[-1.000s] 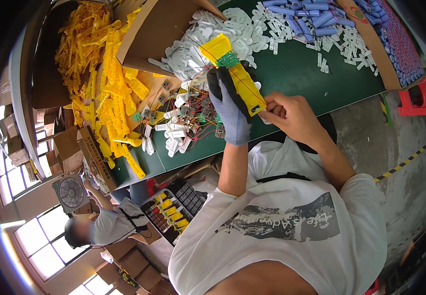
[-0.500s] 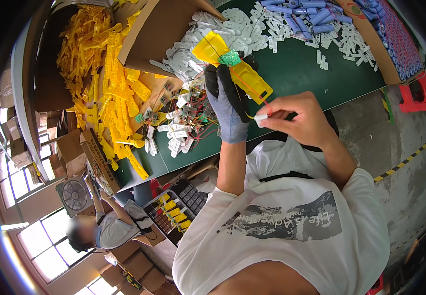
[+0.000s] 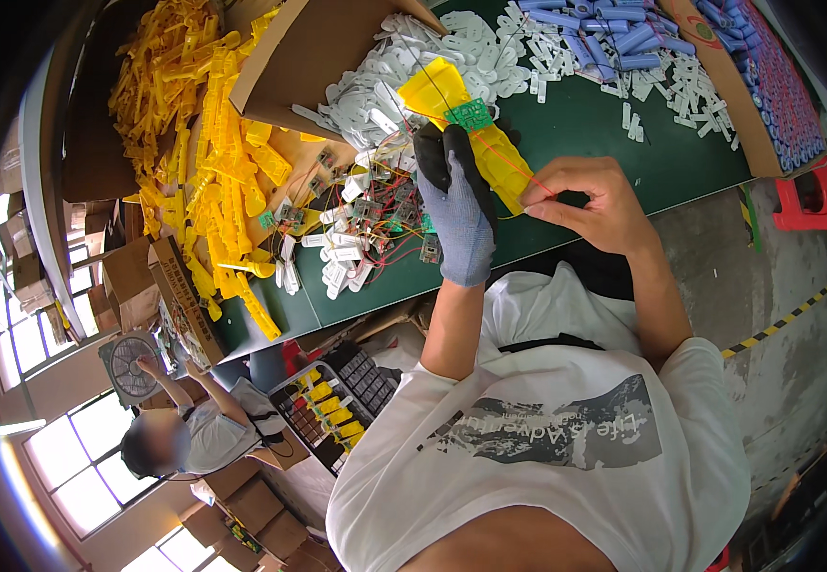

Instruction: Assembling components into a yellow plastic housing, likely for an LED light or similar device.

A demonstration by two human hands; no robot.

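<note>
My left hand (image 3: 459, 210), in a grey glove with black fingers, is closed round a yellow plastic housing (image 3: 504, 172) with a flared end. A small green circuit board (image 3: 469, 114) lies across the housing near the black fingertips. From the board a thin red wire (image 3: 509, 158) runs along the housing toward its near end. My bare right hand (image 3: 580, 202) pinches that wire between thumb and forefinger, close beside the housing's near end. The white piece seen earlier at these fingertips is hidden or out of sight.
On the green table (image 3: 585, 143) lie wired circuit boards (image 3: 371, 210), white plastic pieces (image 3: 375, 91), yellow housings (image 3: 208, 162) and blue cylindrical cells (image 3: 623, 29). A cardboard box (image 3: 280, 71) stands far left; a red stool (image 3: 814, 195) is at right. Another person (image 3: 208, 439) works at left.
My right hand has moved up against the housing's near end, and the white piece no longer shows. The housing and my left hand have shifted slightly right.
</note>
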